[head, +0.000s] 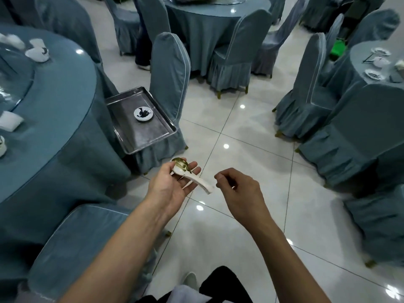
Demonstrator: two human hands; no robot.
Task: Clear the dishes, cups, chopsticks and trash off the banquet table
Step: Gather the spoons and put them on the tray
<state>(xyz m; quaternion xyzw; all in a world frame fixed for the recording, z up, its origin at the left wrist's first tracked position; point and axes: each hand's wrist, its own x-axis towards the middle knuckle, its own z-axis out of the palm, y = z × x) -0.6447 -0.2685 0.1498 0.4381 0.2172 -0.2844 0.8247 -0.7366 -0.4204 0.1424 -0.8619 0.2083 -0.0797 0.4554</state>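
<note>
Left hand (172, 182) is palm-up, fingers nearly straight, w/ a white ceramic spoon (192, 174) lying across them. Bowl end sits at the fingertips, handle sticks out past the palm edge toward the right hand (238, 191). Not a grip, more a cradle; prob keeps the greenish residue in the bowl from spilling. Right hand hovers just beside the handle tip, fingers loosely curled, holding nothing. Thumb and forefinger are close together, not touching the spoon as far as I can tell. Looks set to pinch the handle, or just let go of it; can't say which.

Ahead-left of the left hand: metal tray (140, 130) parked on a chair seat (175, 136), one small dirty dish (143, 113) on it. Tray on the chair makes sense, it's a staging spot within reach of the table w/o using table space. Spoon likely goes there next.

Far left of the left hand: banquet table (54, 110), blue cloth, w/ crumpled napkins (37, 53) and a folded white towel (9, 121) near the edge. So plenty left to clear, task is early-ish imo.

Both hands are over bare floor tile, clear of table and tray. Other tables and covered chairs ahead and right, well apart from the hands.

Risk: spoon is only resting, a tilt drops it on tile.
</note>
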